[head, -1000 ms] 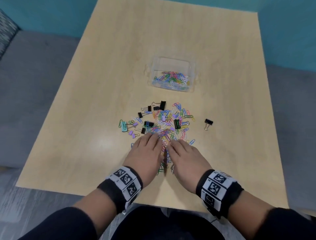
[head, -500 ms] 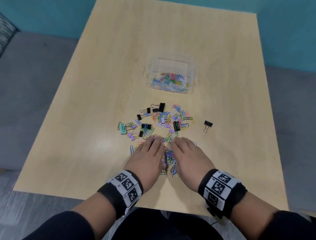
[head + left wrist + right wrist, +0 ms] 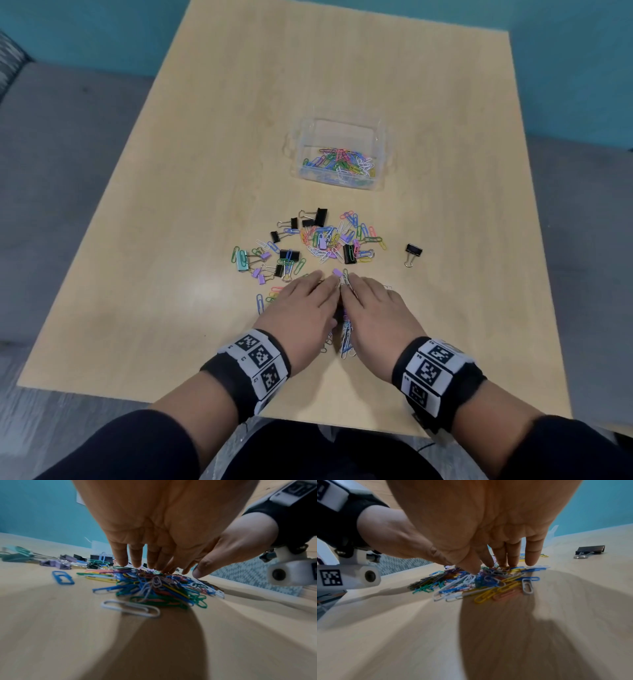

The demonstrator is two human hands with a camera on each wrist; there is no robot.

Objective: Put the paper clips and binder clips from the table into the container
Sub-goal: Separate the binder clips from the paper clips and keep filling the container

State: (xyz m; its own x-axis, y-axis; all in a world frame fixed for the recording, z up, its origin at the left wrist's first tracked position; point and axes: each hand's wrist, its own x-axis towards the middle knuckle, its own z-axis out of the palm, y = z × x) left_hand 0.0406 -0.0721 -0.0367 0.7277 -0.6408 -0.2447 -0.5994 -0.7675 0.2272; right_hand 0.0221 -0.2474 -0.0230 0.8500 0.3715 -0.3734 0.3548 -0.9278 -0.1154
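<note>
A clear plastic container (image 3: 342,127) with several coloured paper clips (image 3: 339,162) in it stands on the table beyond the middle. Loose coloured paper clips and black binder clips (image 3: 337,241) lie scattered in front of it. My left hand (image 3: 303,306) and right hand (image 3: 375,308) lie side by side, palms down, fingers straight, pressing on a heap of paper clips (image 3: 346,337) gathered between and under them. The left wrist view shows that heap (image 3: 163,588) under the fingertips (image 3: 122,562). The right wrist view shows it (image 3: 481,585) too.
One black binder clip (image 3: 413,250) lies apart on the right, also in the right wrist view (image 3: 590,549). A teal binder clip (image 3: 241,261) and small purple ones (image 3: 260,275) lie on the left. The wooden table (image 3: 154,308) ends just behind my wrists.
Both hands have slid back towards me and come closer together, dragging a heap of paper clips out of the scattered pile.
</note>
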